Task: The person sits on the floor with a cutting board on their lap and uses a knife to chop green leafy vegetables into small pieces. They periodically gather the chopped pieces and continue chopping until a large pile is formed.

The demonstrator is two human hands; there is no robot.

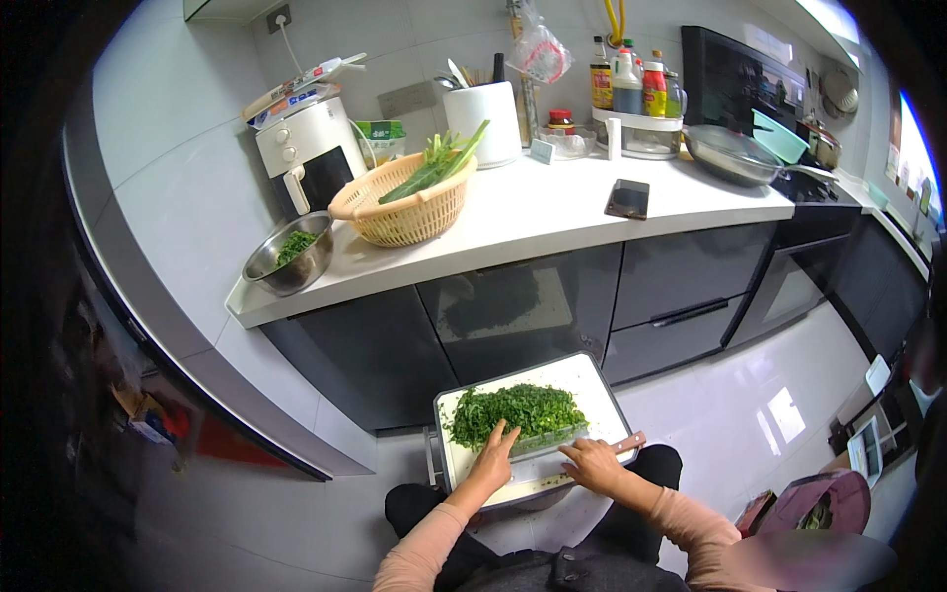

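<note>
A heap of finely chopped leafy greens covers the middle of a white cutting board with a dark rim. My left hand has its fingers apart, with the fingertips at the near edge of the heap. A cleaver lies along that near side, its broad blade flat or nearly so and its riveted wooden handle pointing right. My right hand is over the blade's handle end, fingers pointing left. Whether it grips the cleaver is unclear. Small green bits are scattered on the board.
The board sits between my knees, before dark cabinets. On the white counter stand a steel bowl of chopped greens, a plastic basket with leafy stalks, an air fryer, a phone and a lidded pan.
</note>
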